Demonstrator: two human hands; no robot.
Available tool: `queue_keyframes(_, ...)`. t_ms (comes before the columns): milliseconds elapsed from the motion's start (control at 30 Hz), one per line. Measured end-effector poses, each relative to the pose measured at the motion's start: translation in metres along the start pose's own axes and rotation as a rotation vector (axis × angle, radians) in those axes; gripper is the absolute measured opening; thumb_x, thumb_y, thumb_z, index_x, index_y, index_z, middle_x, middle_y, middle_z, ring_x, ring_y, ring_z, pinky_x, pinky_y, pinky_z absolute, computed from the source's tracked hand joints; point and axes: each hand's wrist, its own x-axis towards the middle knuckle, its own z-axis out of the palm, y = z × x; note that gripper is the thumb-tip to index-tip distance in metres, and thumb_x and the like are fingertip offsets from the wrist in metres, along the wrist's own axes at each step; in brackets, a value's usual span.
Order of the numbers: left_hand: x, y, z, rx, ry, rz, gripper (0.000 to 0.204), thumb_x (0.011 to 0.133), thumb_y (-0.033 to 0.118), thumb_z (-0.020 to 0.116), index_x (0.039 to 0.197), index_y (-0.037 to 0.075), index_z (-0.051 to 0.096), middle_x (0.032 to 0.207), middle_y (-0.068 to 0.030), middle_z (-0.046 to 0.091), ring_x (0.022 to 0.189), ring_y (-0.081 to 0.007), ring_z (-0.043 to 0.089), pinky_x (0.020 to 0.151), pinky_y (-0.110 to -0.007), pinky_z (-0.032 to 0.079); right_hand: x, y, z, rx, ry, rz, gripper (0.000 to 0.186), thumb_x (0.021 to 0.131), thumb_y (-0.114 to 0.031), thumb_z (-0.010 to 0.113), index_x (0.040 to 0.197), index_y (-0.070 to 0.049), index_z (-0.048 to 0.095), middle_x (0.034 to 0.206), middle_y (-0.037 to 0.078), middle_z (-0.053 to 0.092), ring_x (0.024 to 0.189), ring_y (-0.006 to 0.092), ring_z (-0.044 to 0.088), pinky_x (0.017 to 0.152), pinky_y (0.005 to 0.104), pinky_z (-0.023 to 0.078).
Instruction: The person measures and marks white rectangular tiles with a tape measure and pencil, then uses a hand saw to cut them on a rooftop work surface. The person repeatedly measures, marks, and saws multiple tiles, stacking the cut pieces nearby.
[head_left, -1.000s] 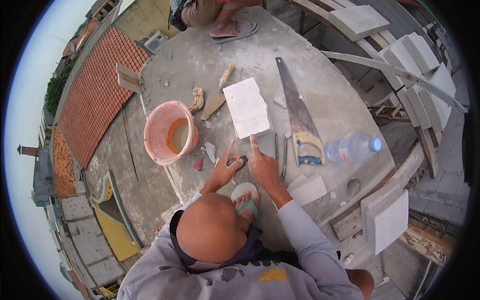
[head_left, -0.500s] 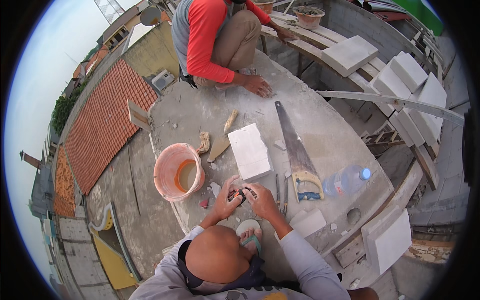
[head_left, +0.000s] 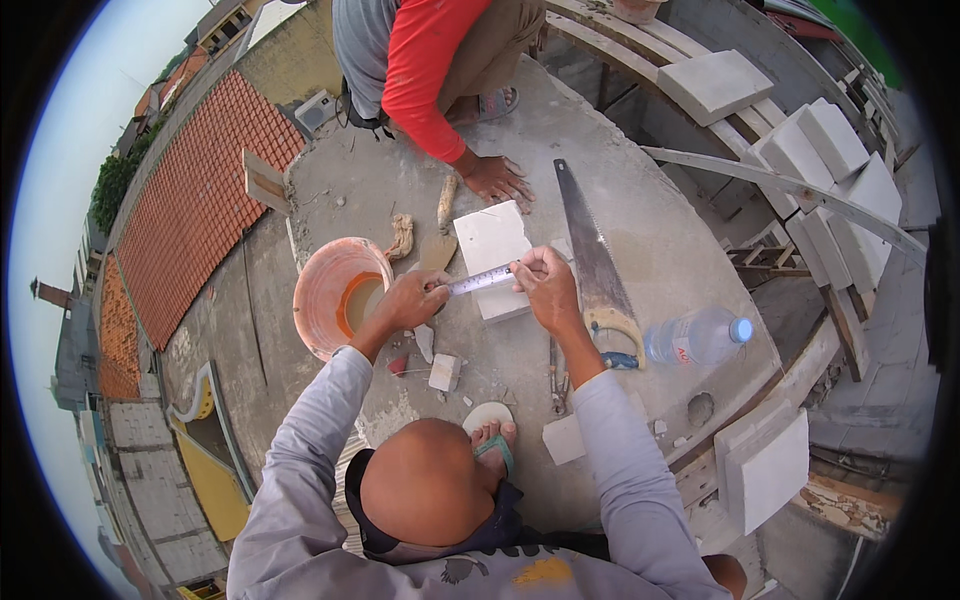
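Observation:
Between my two hands stretches the pale, marked blade of a tape measure (head_left: 484, 280). My left hand (head_left: 415, 300) is closed on one end of it, and my right hand (head_left: 548, 288) pinches the other; I cannot make out the case. The blade passes over the near part of a white block (head_left: 490, 238) lying on the concrete. Left of my left hand is a pinkish bucket (head_left: 325, 300) with murky liquid inside. A hand saw (head_left: 592, 235) lies right of the block, its handle near my right forearm. Behind my left hand lies a trowel (head_left: 446, 205).
A co-worker's hand (head_left: 497, 181) rests on the slab just beyond the block. Right of the saw lies a water bottle (head_left: 695, 338). More white blocks (head_left: 715, 85) sit on planks at the far right, past the slab's edge. Pincers (head_left: 558, 385) lie below my right hand.
My hands have moved forward and apart, drawing out the tape blade between them over the block. The co-worker's hand now shows right beside the block's far edge.

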Motion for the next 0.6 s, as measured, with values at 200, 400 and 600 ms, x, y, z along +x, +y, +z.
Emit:
queue_keyframes(200, 0.060, -0.014, -0.031, 0.014, -0.130, -0.103, 0.033, 0.098, 0.032, 0.060, 0.102, 0.003, 0.075, 0.087, -0.0203, 0.072, 0.082, -0.0348, 0.068, 0.083, -0.046, 0.053, 0.046, -0.004, 0.011, -0.391, 0.017, -0.306, 0.022, 0.096, -0.007, 0.075, 0.117, 0.000, 0.069, 0.104, 0.014, 0.078, 0.094, 0.0250, 0.076, 0.085, 0.0372, 0.060)
queue_keyframes(400, 0.105, -0.032, -0.043, -0.040, -0.182, -0.037, 0.027, 0.099, 0.028, 0.060, 0.095, 0.004, 0.073, 0.076, -0.0041, 0.068, 0.072, -0.0155, 0.063, 0.070, -0.037, 0.052, 0.083, 0.005, 0.020, -0.707, 0.178, -0.628, 0.018, 0.094, -0.004, 0.072, 0.112, -0.004, 0.068, 0.104, 0.019, 0.070, 0.102, 0.0416, 0.068, 0.090, 0.0505, 0.054)
queue_keyframes(600, 0.130, -0.049, -0.044, 0.048, -0.152, -0.019, 0.031, 0.097, 0.032, 0.064, 0.103, 0.007, 0.081, 0.083, -0.0062, 0.074, 0.075, -0.0172, 0.067, 0.073, -0.037, 0.054, 0.104, 0.012, 0.029, -0.760, 0.233, -0.710, 0.014, 0.095, -0.005, 0.072, 0.108, -0.005, 0.067, 0.101, 0.016, 0.067, 0.104, 0.0391, 0.065, 0.092, 0.0499, 0.053)
